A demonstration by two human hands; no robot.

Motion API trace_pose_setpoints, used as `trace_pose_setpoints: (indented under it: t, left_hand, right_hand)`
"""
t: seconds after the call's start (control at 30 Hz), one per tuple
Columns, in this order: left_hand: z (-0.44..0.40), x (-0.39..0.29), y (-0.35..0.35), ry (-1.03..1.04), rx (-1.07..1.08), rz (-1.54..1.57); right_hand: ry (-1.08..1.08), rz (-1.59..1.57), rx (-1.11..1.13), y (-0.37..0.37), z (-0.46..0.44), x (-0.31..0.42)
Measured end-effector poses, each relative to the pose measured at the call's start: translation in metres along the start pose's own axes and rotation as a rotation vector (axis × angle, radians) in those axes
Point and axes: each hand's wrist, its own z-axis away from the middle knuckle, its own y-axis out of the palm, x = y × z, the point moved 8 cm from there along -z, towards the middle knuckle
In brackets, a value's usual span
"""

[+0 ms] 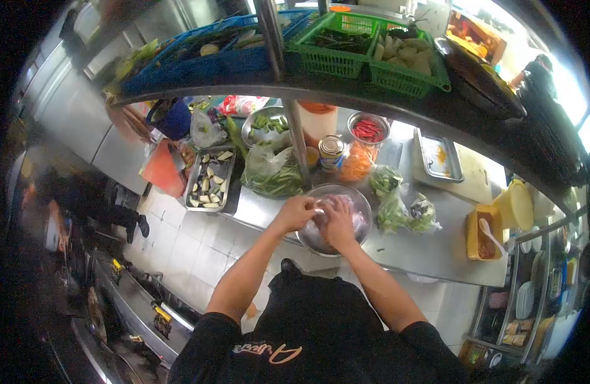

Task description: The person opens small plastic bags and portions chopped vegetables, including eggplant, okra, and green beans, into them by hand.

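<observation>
Judged mid-handling: left hand (298,213) curled, right hand (338,224) bent into glossy pinkish contents (355,206), unfinished, in round silver metal bowl (313,241) beneath both; cannot tell either grip.

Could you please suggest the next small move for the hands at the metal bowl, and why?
Perhaps bring the left hand further over the metal bowl: it sits toward the bowl's left edge, while the right hand reaches inside. The contents are unclear.
</observation>
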Motion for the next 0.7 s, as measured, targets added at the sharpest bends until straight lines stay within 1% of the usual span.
trace_pose_setpoints:
  t: [0.03,0.1,0.13,0.17,0.2,0.23,0.27,0.33,0.37,0.4,0.43,0.5,0.53,0.6,0.63,0.7]
  left_hand:
    - [0.004,0.001,-0.001,-0.04,0.043,0.014]
    - [0.009,-0.007,-0.012,0.181,-0.096,0.015]
    - [0.009,-0.004,-0.014,0.119,-0.11,0.096]
    - [0.011,0.0,-0.017,0.056,-0.121,0.176]
    - [0.019,-0.014,-0.029,-0.069,-0.095,0.348]
    - [0.026,-0.012,-0.044,-0.149,-0.227,0.407]
    - [0.033,-0.007,-0.058,-0.229,-0.365,0.463]
    - [0.046,0.018,-0.087,-0.254,-0.52,0.81]
    - [0.047,0.031,-0.101,-0.189,-0.528,1.104]
    - [0.059,-0.031,-0.12,-0.199,-0.598,1.106]
    - [0.063,-0.01,-0.127,-0.181,-0.473,0.998]
    - [0.074,-0.011,-0.134,-0.339,-0.463,0.928]
    - [0.078,-0.009,-0.137,-0.345,-0.495,0.919]
    - [0.087,-0.003,-0.134,-0.365,-0.547,0.906]
    - [0.087,-0.001,-0.131,-0.362,-0.52,0.884]
    - [0.088,0.003,-0.127,-0.349,-0.471,0.842]
  right_hand:
    - [0.013,-0.014,0.041,0.005,0.002,-0.004]
    - [0.045,-0.037,0.116,0.012,0.002,-0.013]
    - [0.042,-0.009,0.096,0.011,0.003,-0.015]
    - [0.059,0.003,0.124,0.012,0.004,-0.02]
    - [0.078,0.013,0.15,0.011,0.005,-0.024]
    - [0.095,0.022,0.175,0.011,0.007,-0.028]
    - [0.068,0.126,0.159,0.019,0.012,-0.037]
    - [0.114,0.211,0.18,0.018,0.012,-0.047]
    - [0.134,0.254,0.19,0.017,0.01,-0.051]
    - [0.147,0.24,0.211,0.01,0.007,-0.051]
    - [0.157,0.162,0.234,0.004,0.002,-0.05]
    - [0.173,0.014,0.277,-0.011,-0.011,-0.043]
    - [0.132,-0.098,0.251,-0.027,-0.019,-0.028]
    - [0.06,-0.425,0.333,-0.058,-0.031,0.023]
    - [0.025,-0.586,0.373,-0.062,-0.033,0.045]
    - [-0.14,-0.559,0.353,-0.052,-0.029,0.086]
